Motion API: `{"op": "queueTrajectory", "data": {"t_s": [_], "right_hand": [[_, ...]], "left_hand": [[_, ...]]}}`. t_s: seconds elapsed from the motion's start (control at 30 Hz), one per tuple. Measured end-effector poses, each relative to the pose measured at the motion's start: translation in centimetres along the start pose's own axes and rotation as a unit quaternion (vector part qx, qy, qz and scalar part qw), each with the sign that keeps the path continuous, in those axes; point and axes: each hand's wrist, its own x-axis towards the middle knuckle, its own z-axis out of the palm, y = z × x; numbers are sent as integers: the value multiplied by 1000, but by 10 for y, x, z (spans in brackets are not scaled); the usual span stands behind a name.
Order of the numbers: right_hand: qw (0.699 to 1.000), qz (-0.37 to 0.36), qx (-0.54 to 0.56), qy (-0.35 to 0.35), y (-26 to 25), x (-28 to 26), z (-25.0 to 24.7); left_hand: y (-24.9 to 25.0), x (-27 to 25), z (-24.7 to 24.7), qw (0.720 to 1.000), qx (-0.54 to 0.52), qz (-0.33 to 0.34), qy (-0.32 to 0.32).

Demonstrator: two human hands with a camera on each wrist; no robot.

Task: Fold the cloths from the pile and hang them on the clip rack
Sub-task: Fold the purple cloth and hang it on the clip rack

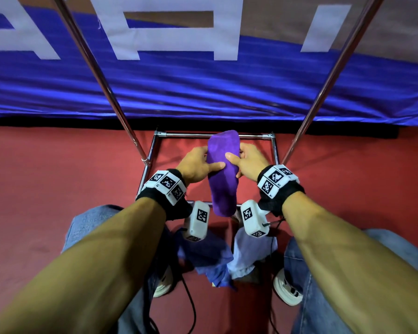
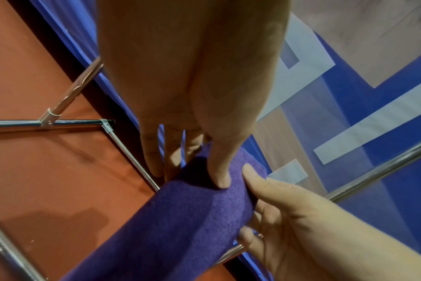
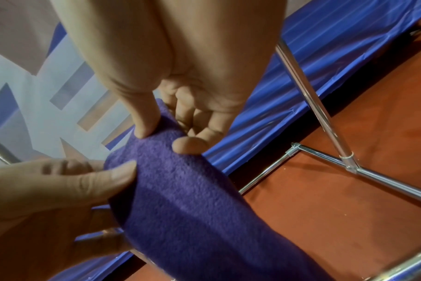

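Both hands (image 1: 223, 162) gripping purple cloth (image 1: 223, 179)

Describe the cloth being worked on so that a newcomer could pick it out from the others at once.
Find the chrome rack frame standing on the red floor. Above its base, the left hand and right hand grip a folded purple cloth. Unlike the pale blue cloths heaped on the floor, it is deep purple and held up.
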Motion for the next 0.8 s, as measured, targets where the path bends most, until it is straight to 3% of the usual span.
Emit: {"op": "queueTrajectory", "data": {"t_s": [0.17, 0.37, 0.53, 0.7, 0.8], "right_hand": [[1000, -1, 13, 27, -3, -2, -4], [999, 24, 9, -37, 1, -1, -2], [1000, 25, 16, -4, -5, -4, 0], [998, 14, 62, 23, -4, -2, -1], [996, 14, 73, 57, -5, -1, -3]], "left_hand": [[1, 2, 0, 999, -19, -12, 31], [3, 3, -5, 989, -99, -15, 107], [12, -1, -1, 982, -123, -1, 140], [20, -8, 1, 980, -180, -7, 83], [21, -11, 1, 986, -160, -25, 40]]}}
